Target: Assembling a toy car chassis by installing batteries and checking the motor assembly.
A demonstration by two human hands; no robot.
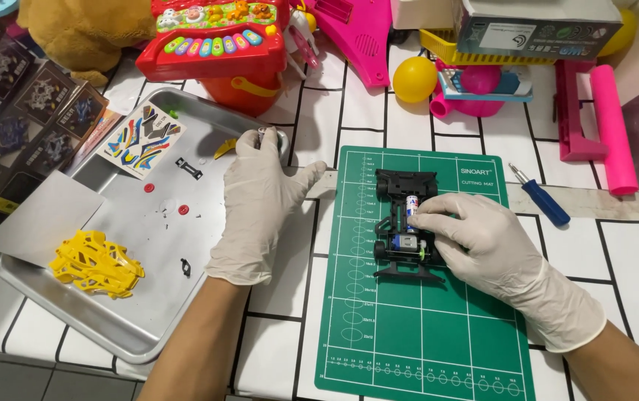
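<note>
White latex gloves are worn on both hands; the left hand [260, 194] is stretched over the steel tray [111, 327], fingertips pinched on a small battery [263, 134]; the right hand [483, 241] is laid on the black plastic toy car chassis [406, 223] on the green cutting mat [423, 327], fingertips pressed on its fitted cell.

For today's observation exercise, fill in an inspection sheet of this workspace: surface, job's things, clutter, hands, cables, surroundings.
Surface: white tabletop with black grid lines; green cutting mat; metal tray.
Job's things: black toy car chassis on the mat, battery seated inside.
Clutter: yellow car body, sticker sheet, small parts in tray; blue screwdriver.
Hands: both gloved; right hand on chassis; left hand pinching a small cylinder at the tray's edge.
Cables: nothing seen.
Surroundings: red toy piano, yellow ball, pink plastic toys.
</note>
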